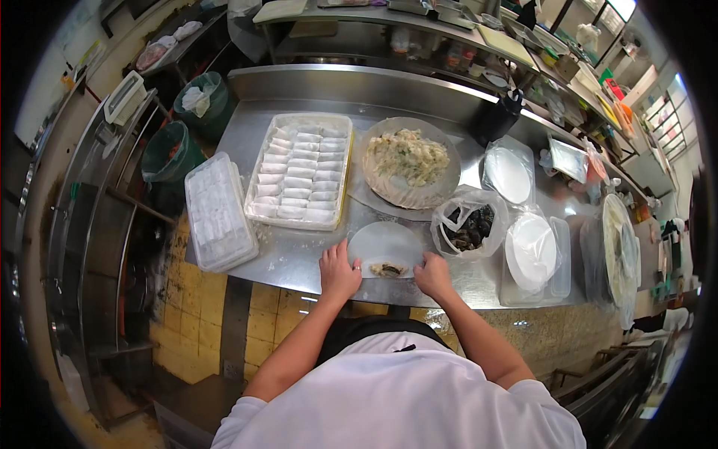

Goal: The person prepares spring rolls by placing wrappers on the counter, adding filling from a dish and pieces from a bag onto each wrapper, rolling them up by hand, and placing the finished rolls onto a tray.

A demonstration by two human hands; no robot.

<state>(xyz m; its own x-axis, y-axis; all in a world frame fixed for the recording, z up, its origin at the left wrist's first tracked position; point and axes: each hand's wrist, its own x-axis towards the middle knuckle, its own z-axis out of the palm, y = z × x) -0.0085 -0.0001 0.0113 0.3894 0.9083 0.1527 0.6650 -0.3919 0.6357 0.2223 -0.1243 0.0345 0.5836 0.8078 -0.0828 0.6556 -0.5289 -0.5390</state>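
A round, translucent wrapper (385, 241) lies flat on the steel table, with a small mound of pale and dark filling (389, 269) near its front edge. My left hand (340, 271) rests at the wrapper's left edge, fingers stretched forward and apart, the thumb beside the rim. At the opposite edge, my right hand (433, 274) has its fingers curled in, apparently pinching the wrapper's rim; the fingertips are partly hidden. Behind the wrapper stands a wide round tray (372, 187) of pale chopped filling (407, 156). A plastic bag (490, 243) of dark pieces (473, 228) sits to the right.
A white tray of rolls (302, 179) stands back left, beside a covered container (217, 213). On the right are bagged stacks of white rounds (531, 251) (508, 173) and a black container (499, 116). Green bins (170, 152) stand left of the table.
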